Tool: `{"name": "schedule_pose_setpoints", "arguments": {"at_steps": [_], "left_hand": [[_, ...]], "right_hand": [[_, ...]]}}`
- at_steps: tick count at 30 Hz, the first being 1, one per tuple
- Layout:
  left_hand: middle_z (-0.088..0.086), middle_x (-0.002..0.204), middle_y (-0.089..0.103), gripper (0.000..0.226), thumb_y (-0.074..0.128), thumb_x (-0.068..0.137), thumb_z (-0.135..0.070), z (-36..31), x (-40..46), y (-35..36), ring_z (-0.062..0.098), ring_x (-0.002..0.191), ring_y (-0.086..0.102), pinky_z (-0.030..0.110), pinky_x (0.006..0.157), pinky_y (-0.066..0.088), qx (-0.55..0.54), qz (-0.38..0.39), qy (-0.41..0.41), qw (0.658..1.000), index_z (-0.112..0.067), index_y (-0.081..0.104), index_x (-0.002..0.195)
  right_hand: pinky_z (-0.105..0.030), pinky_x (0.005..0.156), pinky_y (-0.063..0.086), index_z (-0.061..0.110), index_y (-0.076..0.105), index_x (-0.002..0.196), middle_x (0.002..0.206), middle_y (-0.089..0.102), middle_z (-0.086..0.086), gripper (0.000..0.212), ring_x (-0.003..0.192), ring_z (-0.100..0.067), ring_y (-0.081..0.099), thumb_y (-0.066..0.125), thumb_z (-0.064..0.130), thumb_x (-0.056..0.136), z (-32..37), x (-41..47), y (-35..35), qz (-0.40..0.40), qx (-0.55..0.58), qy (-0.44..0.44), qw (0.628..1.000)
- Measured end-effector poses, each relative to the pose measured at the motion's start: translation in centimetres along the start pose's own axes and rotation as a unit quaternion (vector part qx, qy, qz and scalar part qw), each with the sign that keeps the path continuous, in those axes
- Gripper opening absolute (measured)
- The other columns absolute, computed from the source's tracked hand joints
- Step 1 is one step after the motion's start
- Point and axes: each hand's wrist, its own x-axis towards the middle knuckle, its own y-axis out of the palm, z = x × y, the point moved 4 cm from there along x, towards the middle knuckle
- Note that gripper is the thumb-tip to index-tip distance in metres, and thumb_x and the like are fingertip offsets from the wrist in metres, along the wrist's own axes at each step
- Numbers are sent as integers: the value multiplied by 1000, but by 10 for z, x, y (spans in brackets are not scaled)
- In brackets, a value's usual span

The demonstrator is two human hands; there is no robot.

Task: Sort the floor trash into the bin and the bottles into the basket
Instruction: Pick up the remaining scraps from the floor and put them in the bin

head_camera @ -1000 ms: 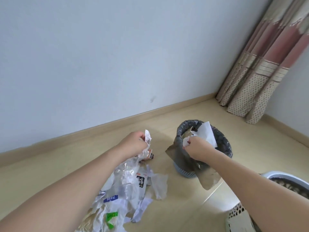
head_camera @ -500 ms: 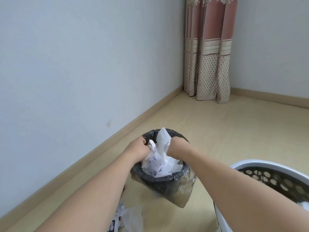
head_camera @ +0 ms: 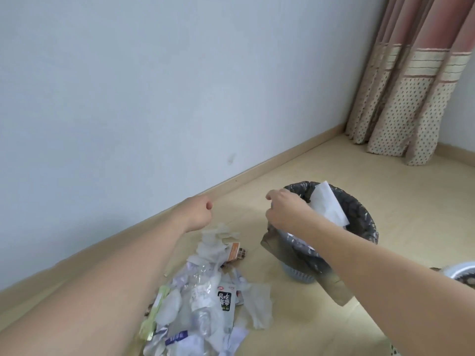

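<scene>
While left hand (head_camera: 199,211) hovers clenched above trash pile (head_camera: 205,299), right hand (head_camera: 285,210) hangs loose, empty, beside bin (head_camera: 359,217).

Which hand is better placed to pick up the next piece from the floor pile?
Probably the left hand. It hangs empty just above the top of the trash pile. The right hand is over by the bin, near the white paper sticking out of it.

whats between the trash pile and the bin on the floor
In the head view, mostly bare floor separates the trash pile from the bin; only the bin liner's loose flap hangs into that gap.
</scene>
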Motion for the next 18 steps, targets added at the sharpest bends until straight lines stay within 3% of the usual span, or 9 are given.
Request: {"name": "schedule_pose_setpoints", "arguments": {"at_steps": [2, 6, 12, 15, 18], "left_hand": [[0, 117, 56, 28, 43, 93, -14, 52, -12, -3, 22, 109, 55, 32, 92, 46, 14, 16, -19, 1000, -16, 56, 118], [1, 116, 59, 27, 46, 92, -14, 143, -25, 7, 21, 105, 56, 29, 87, 46, 3, 33, -46, 998, -16, 60, 115], [-2, 112, 62, 25, 47, 89, -13, 255, -41, 91, 18, 98, 58, 27, 80, 46, -94, 73, -114, 986, -21, 62, 107], [-2, 104, 68, 20, 45, 87, -12, 284, -42, 122, 17, 92, 62, 26, 76, 48, -111, 112, -114, 981, -22, 62, 92], [-3, 105, 63, 20, 47, 86, -12, 299, -27, 133, 18, 94, 60, 28, 78, 48, -163, 94, -112, 976, -22, 62, 94]], "right_hand": [[-41, 96, 44, 12, 48, 130, 129, 50, -9, 40, 117, -31, 49, 44, 16, 90, 52, 1, 22, 23, -2, -43, 999], [-36, 95, 45, 15, 48, 132, 131, 50, -6, 42, 118, -27, 50, 43, 14, 90, 122, 2, 71, 78, -2, -61, 995], [-32, 92, 48, 17, 50, 132, 128, 54, -3, 42, 113, -22, 52, 46, 17, 90, 156, -6, 160, 173, 4, -5, 985], [-29, 86, 47, 17, 51, 130, 125, 55, -2, 40, 105, -19, 54, 48, 20, 90, 169, -8, 197, 202, -8, 1, 979], [-26, 83, 43, 18, 52, 130, 125, 55, -1, 41, 108, -18, 54, 47, 20, 90, 186, -5, 224, 209, -11, 3, 978]]}}
